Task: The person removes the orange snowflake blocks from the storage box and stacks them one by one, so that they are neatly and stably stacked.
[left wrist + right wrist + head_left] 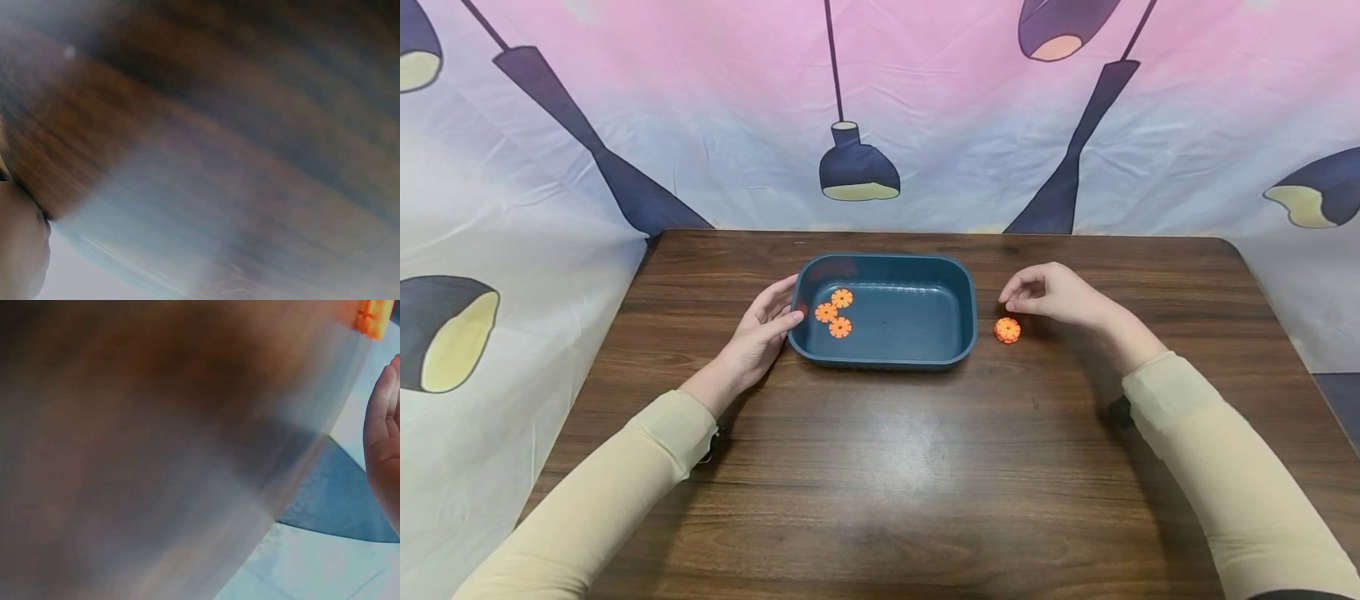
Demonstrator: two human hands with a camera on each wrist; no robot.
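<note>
A dark teal rectangular tub stands on the table, with a few orange notched discs lying in its left part. My left hand grips the tub's left rim, thumb on the inner side and fingers outside. To the right of the tub, a small stack of orange discs rests on the wood. Just above that stack is my right hand, fingers bent loosely with nothing visible in them. The right wrist view shows part of this hand and the orange stack's edge.
The brown wooden table extends around the tub on every side. Behind it and at both sides hangs a cloth printed with dark lamp shapes. Only blurred tabletop and a bit of hand fill the left wrist view.
</note>
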